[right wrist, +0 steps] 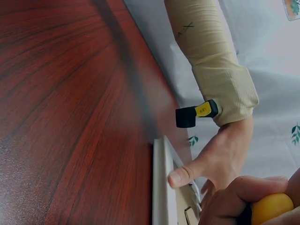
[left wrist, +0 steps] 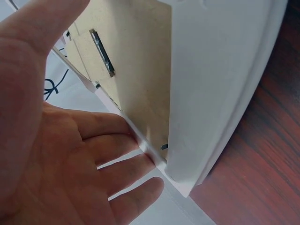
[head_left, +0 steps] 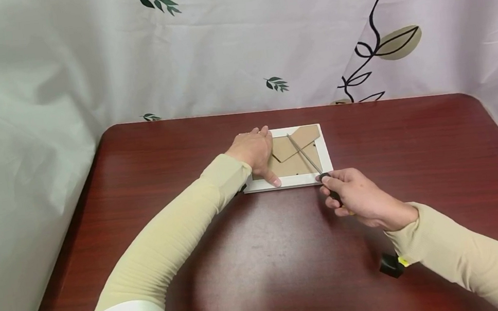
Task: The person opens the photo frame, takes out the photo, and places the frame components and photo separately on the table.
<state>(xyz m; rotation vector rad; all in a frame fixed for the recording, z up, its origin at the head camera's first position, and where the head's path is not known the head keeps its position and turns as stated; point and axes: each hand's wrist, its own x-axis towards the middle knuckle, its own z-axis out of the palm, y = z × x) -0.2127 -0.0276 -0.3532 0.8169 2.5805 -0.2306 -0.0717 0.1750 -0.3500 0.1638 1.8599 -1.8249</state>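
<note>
A white picture frame (head_left: pixel 299 181) lies back side up, its brown backing board (head_left: pixel 286 168) and a folded stand flap (head_left: pixel 282 149) facing me. Across the left side of the frame rests my left hand (head_left: pixel 255 152), thumb on the near rim and fingers over the far rim. In the left wrist view those fingers are straight, touching the frame's outer edge, and a small dark tab (left wrist: pixel 164 146) shows at the board's edge. My right hand (head_left: pixel 357 195) grips a screwdriver (head_left: pixel 305 156) by its black handle, whose yellow end (right wrist: pixel 272 209) shows in the right wrist view. The shaft slants over the board, tip near the far rim.
The frame lies on a dark red wooden table (head_left: pixel 261 257), toward its back edge. Behind it hangs a pale curtain (head_left: pixel 217 50) with leaf prints. A black wrist camera (head_left: pixel 391 265) sticks out below the right cuff, close to the tabletop.
</note>
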